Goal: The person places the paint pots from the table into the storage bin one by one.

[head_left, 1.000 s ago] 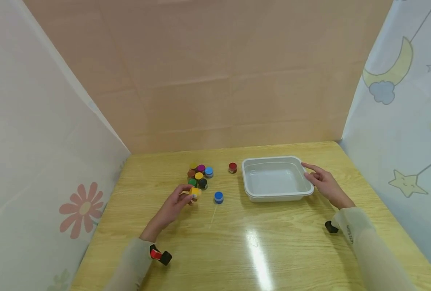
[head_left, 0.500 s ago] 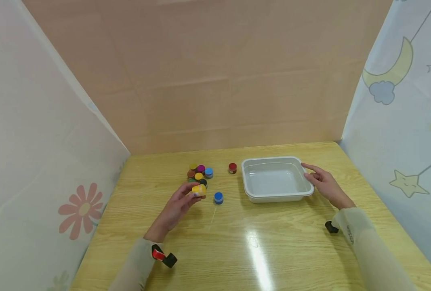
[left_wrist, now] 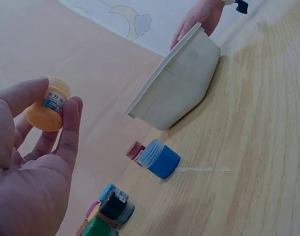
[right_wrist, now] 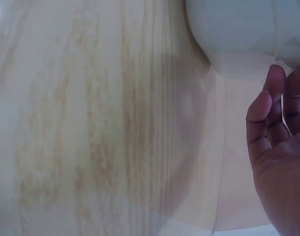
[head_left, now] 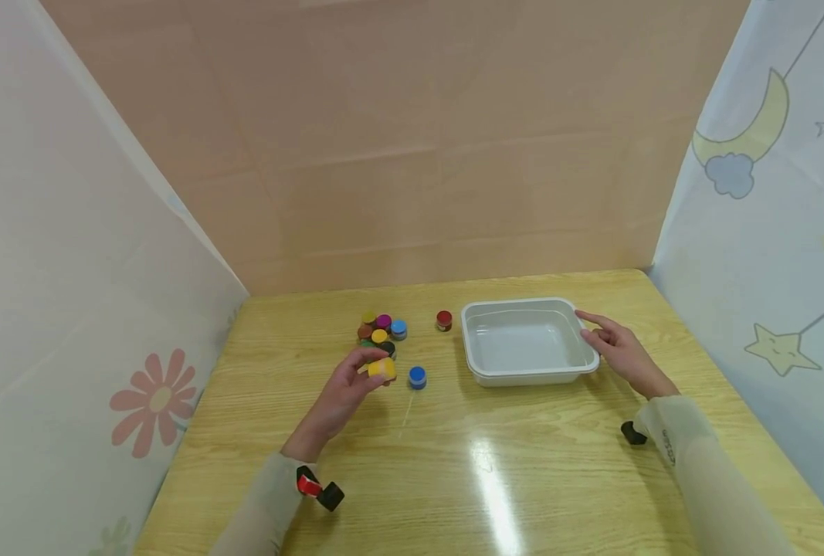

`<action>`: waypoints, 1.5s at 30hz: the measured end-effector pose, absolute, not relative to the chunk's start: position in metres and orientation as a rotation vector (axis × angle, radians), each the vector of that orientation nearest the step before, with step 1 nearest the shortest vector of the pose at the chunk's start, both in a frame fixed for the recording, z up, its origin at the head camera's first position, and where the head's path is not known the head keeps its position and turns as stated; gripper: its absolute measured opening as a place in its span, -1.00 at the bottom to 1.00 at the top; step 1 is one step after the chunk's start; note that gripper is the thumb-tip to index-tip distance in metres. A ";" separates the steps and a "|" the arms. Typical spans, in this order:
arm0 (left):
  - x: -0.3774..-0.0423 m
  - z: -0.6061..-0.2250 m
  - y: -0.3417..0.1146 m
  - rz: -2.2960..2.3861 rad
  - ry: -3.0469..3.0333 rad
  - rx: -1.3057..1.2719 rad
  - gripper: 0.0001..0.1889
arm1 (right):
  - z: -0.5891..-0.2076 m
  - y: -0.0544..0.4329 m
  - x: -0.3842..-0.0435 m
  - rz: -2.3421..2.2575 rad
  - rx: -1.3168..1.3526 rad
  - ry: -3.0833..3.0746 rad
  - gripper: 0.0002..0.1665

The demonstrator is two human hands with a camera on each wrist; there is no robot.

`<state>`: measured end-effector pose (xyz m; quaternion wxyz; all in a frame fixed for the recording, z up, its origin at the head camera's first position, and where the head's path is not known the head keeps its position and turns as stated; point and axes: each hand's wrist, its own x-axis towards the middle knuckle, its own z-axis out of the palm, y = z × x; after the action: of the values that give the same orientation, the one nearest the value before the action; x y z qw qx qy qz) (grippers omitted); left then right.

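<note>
In the head view, my left hand (head_left: 345, 386) holds a small yellow paint jar (head_left: 382, 369) above the table, between thumb and fingers. The left wrist view shows the jar's printed label (left_wrist: 53, 102). A blue paint jar (head_left: 417, 378) stands just right of that hand. Behind it is a cluster of several paint jars (head_left: 384, 322) in assorted colours, partly covered by the fingers. My right hand (head_left: 623, 357) touches the right rim of a white rectangular tray (head_left: 523, 379), its fingers loosely bent. How the lower fingers meet the tray is hidden from above.
A dark red paint jar (head_left: 443, 320) stands apart, left of the tray. The wooden table (head_left: 557, 455) has a bright light reflection near its front. A tan backdrop (head_left: 446, 154) rises behind it, with patterned sheets on both sides.
My left hand has moved the yellow jar slightly right, away from the cluster, and turned it. The right hand and tray stay in place.
</note>
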<state>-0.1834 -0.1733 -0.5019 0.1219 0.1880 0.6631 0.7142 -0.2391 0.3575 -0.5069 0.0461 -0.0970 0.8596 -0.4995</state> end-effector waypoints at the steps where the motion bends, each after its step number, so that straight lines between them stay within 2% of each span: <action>1: -0.184 -0.501 -0.172 2.068 1.951 0.543 -0.60 | -0.506 0.357 -0.239 -1.521 -0.295 2.625 -0.30; 9: -0.197 -0.488 -0.154 1.969 1.993 0.601 -0.53 | -0.504 0.358 -0.242 -1.522 -0.308 2.616 -0.29; 30: -0.242 -0.470 -0.067 1.802 2.221 0.967 -0.66 | -0.504 0.357 -0.239 -1.494 -0.345 2.665 -0.31; 37: -0.250 -0.471 -0.044 1.816 2.216 0.934 -0.64 | -0.504 0.357 -0.241 -1.514 -0.327 2.637 -0.32; 45: -0.260 -0.474 -0.024 1.803 2.209 0.919 -0.51 | -0.505 0.355 -0.240 -1.500 -0.331 2.654 -0.31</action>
<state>-0.2604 -0.0240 -0.4743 0.0729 0.3060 0.7354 0.6002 -0.2400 0.3552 -0.5049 0.0376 -0.1080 0.8648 -0.4889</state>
